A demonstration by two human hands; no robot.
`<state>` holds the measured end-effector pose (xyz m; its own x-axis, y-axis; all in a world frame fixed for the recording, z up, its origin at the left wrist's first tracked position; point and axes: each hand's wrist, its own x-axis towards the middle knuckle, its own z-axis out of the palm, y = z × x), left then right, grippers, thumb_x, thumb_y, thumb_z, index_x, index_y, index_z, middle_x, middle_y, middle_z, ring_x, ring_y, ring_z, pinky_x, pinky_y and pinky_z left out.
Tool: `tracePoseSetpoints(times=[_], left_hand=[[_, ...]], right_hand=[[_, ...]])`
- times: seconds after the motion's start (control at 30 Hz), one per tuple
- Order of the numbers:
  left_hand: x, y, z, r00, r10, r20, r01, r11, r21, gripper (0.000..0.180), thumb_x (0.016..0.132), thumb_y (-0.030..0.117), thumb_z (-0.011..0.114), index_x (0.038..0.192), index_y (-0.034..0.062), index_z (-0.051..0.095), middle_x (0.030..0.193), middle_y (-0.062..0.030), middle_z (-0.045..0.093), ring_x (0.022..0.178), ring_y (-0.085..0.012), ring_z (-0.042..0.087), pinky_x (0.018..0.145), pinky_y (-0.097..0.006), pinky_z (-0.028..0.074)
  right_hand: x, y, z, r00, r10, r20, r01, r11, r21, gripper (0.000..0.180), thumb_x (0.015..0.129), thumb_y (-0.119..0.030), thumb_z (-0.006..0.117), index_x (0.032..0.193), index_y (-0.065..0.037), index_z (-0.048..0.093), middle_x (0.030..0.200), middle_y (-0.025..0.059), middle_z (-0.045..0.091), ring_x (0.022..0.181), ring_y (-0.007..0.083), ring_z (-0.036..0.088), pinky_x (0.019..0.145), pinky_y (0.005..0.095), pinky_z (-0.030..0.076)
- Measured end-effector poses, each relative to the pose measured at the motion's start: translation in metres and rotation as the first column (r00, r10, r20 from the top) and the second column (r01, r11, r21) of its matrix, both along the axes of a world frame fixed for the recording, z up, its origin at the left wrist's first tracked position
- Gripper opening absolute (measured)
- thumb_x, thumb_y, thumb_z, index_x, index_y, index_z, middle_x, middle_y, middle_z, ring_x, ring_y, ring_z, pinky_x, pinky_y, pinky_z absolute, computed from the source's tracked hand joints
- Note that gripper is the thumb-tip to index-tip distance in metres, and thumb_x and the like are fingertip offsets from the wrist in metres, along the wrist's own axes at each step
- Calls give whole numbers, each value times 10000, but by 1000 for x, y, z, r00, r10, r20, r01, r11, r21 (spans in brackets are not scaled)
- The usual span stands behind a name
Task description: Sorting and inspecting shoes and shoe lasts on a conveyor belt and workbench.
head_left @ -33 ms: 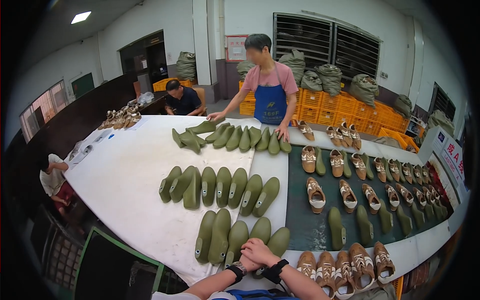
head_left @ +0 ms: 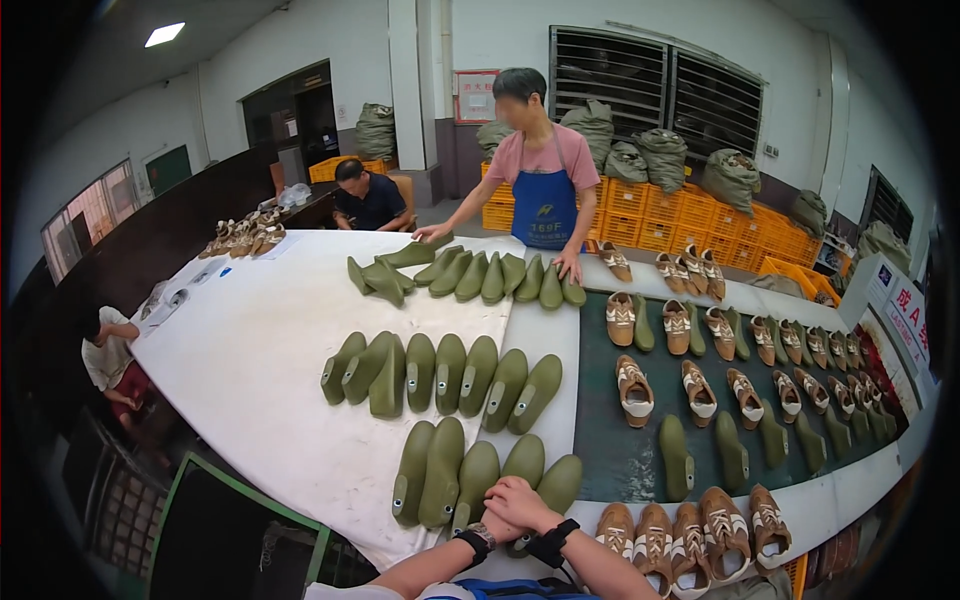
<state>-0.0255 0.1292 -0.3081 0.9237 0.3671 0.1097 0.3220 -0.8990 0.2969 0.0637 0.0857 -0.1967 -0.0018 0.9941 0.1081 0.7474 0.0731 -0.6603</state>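
My hands are folded together at the near edge of the table, just over the nearest row of green shoe lasts [head_left: 441, 475]. My right hand [head_left: 521, 505] lies on top, its fingers bent over the left. Underneath, my left hand [head_left: 495, 528] shows only in part, and its fingers are hidden. Two lasts in that row sit partly behind my hands, including a green last [head_left: 560, 482] beside the right one. Another row of green lasts [head_left: 448, 372] stands across the middle. Neither hand lifts a last.
Brown sneakers [head_left: 723, 535] stand to my right, by a dark green belt [head_left: 640, 465] carrying rows of sneakers and lasts. Opposite, a co-worker in a blue apron [head_left: 543, 208] touches far lasts [head_left: 468, 275]. Other people sit at left. A green-framed chair [head_left: 178, 490] is at lower left.
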Motion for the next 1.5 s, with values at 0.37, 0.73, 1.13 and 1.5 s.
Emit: tracePoseSetpoints(times=[0.37,0.73,1.13,1.5], left_hand=[[-2,-5,51,985,91,149,-63,981,-183,524,726,372,602,1141,63,515,1136,-179,488,1046,-336,473,897,-426,387],[-3,-12,80,981,99,164,-91,994,-59,529,731,400,599,1135,66,526,1140,-176,494,1056,-330,469,900,-424,389],[-4,-15,91,980,99,175,-95,995,-34,481,733,373,594,1093,59,539,1098,-170,499,991,-327,491,846,-430,408],[-6,-7,86,985,108,133,-111,994,13,417,725,352,614,1021,62,574,1010,-144,541,933,-306,528,779,-405,437]], right_hand=[[2,1,-3,999,-3,32,3,1000,-21,309,819,-365,543,1005,-142,647,1131,113,532,1140,320,436,962,390,380],[5,-2,-1,1000,-18,7,18,1000,13,301,826,-346,551,975,-106,653,1087,144,537,1098,316,456,967,381,361],[3,-6,1,1000,-21,11,21,1000,7,303,829,-349,539,975,-108,651,1099,131,538,1106,312,453,953,382,378],[-1,0,11,999,-42,-1,42,999,8,286,821,-332,551,968,-103,639,1062,122,541,1086,310,466,917,390,407]])
